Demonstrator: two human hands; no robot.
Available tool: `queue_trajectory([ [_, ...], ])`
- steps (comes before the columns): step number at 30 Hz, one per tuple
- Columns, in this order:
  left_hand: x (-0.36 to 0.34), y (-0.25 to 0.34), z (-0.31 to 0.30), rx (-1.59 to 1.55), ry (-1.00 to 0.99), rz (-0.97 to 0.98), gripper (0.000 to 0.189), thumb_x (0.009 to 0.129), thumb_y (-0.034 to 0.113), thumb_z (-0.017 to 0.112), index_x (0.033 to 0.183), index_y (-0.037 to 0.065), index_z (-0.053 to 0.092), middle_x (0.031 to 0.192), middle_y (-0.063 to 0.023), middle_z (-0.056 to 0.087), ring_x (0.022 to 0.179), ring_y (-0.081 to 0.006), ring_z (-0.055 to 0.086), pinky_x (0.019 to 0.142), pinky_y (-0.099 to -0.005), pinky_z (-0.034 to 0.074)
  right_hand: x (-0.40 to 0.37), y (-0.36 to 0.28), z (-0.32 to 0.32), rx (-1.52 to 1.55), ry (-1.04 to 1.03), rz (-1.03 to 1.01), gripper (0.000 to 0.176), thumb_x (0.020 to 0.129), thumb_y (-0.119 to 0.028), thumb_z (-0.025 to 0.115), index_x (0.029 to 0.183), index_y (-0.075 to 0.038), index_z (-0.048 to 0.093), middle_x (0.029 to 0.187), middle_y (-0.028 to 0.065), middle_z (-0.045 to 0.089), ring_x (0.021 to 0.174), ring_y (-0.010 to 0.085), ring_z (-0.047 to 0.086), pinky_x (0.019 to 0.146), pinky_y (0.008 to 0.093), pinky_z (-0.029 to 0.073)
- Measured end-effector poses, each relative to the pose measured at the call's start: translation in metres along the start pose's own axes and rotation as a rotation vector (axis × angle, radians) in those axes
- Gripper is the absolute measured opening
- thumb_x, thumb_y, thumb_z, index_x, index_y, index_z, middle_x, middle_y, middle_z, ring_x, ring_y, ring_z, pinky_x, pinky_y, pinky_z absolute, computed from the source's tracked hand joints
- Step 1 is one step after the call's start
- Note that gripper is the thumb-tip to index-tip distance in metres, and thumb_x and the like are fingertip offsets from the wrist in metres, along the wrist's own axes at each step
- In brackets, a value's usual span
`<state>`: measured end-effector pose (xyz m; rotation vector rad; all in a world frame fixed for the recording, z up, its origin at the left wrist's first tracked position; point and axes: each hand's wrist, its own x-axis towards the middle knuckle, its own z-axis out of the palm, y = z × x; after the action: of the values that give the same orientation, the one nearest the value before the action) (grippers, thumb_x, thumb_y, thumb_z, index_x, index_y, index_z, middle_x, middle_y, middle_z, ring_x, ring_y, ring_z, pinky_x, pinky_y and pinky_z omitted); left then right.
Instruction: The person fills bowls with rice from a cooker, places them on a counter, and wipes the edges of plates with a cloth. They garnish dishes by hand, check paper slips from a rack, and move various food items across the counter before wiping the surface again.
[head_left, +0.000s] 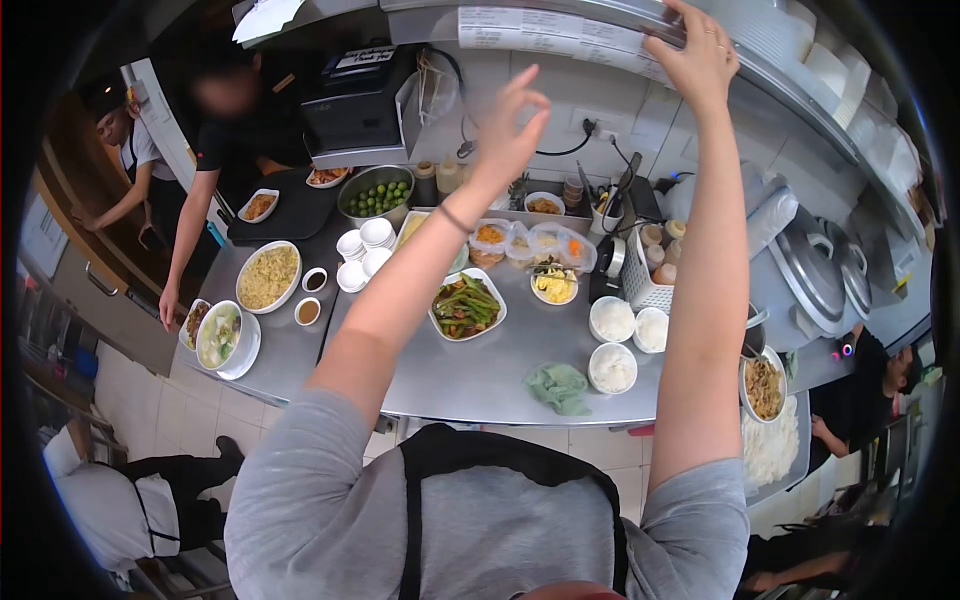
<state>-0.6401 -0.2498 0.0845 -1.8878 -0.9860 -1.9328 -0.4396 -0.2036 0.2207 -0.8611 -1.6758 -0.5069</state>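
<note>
Both my arms are raised over the steel counter [480, 385]. My left hand [510, 130] is up in front of the tiled wall, fingers apart and slightly blurred, holding nothing. My right hand [698, 58] reaches to the edge of the overhead shelf [790, 95], beside printed paper slips [560, 35], with its fingers spread. Beneath my left forearm is a square bowl of green vegetables [467, 306]. Three bowls of white rice [612, 370] stand near a crumpled green cloth [557, 389].
At the left are a noodle plate [269, 277], a soup bowl [219, 335] and a person [225, 130] reaching down. A bowl of green citrus [378, 191] stands at the back. Large metal lids [808, 268] and a rice tray [770, 450] are at the right.
</note>
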Motion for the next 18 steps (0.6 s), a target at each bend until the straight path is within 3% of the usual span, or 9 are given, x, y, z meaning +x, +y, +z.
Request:
queue_trajectory([
  [4, 0.029, 0.006, 0.037, -0.221, 0.084, -0.078, 0.008, 0.076, 0.009, 0.059, 0.081, 0.007, 0.054, 0.114, -0.0127, 0.053, 0.106, -0.0239, 0.05, 0.083, -0.0327, 0.041, -0.003, 0.003, -0.001, 0.028, 0.037, -0.025, 0.053, 0.057, -0.031, 0.064, 0.105, -0.014, 0.05, 0.107, 0.0045, 0.049, 0.109, 0.0219, 0.04, 0.095, 0.0407, 0.024],
  [6, 0.034, 0.013, 0.045, -0.498, 0.142, -0.261, 0.007, 0.077, 0.008, 0.059, 0.08, 0.004, 0.054, 0.103, -0.0123, 0.057, 0.097, -0.0196, 0.053, 0.081, -0.0303, 0.043, -0.004, 0.001, -0.001, -0.002, 0.068, -0.057, 0.055, 0.056, -0.031, 0.065, 0.105, -0.013, 0.05, 0.107, 0.0054, 0.049, 0.11, 0.0218, 0.039, 0.095, 0.0409, 0.023],
  [10, 0.037, 0.029, 0.044, -0.48, 0.168, -0.433, 0.009, 0.077, 0.008, 0.058, 0.083, 0.001, 0.055, 0.092, -0.0087, 0.058, 0.082, -0.0145, 0.056, 0.075, -0.0272, 0.046, -0.003, 0.001, -0.003, 0.026, 0.06, -0.043, 0.057, 0.055, -0.027, 0.068, 0.106, -0.012, 0.049, 0.108, 0.0063, 0.048, 0.111, 0.0226, 0.038, 0.095, 0.041, 0.023],
  [12, 0.04, 0.036, 0.043, -0.601, 0.126, -0.632, 0.014, 0.077, 0.007, 0.059, 0.087, -0.002, 0.056, 0.085, -0.0077, 0.058, 0.071, -0.0135, 0.057, 0.069, -0.0236, 0.049, -0.002, 0.006, 0.006, -0.029, 0.113, -0.095, 0.056, 0.057, -0.033, 0.066, 0.108, -0.015, 0.051, 0.107, 0.0037, 0.051, 0.11, 0.021, 0.041, 0.094, 0.0396, 0.024],
  [15, 0.046, 0.042, 0.042, -0.725, 0.146, -0.672, 0.016, 0.077, 0.008, 0.059, 0.088, -0.004, 0.057, 0.083, -0.0082, 0.058, 0.071, -0.0138, 0.057, 0.064, -0.023, 0.051, 0.0, 0.014, 0.015, -0.049, 0.141, -0.132, 0.057, 0.059, -0.041, 0.065, 0.11, -0.019, 0.052, 0.107, 0.0004, 0.053, 0.111, 0.0195, 0.041, 0.093, 0.0392, 0.021],
  [18, 0.053, 0.05, 0.045, -0.696, 0.149, -0.68, 0.011, 0.078, 0.007, 0.058, 0.084, -0.002, 0.057, 0.079, -0.0048, 0.057, 0.069, -0.0133, 0.056, 0.069, -0.0282, 0.05, 0.0, 0.016, 0.018, -0.01, 0.145, -0.141, 0.058, 0.058, -0.042, 0.066, 0.109, -0.019, 0.052, 0.108, 0.0, 0.052, 0.113, 0.0196, 0.039, 0.094, 0.0401, 0.018],
])
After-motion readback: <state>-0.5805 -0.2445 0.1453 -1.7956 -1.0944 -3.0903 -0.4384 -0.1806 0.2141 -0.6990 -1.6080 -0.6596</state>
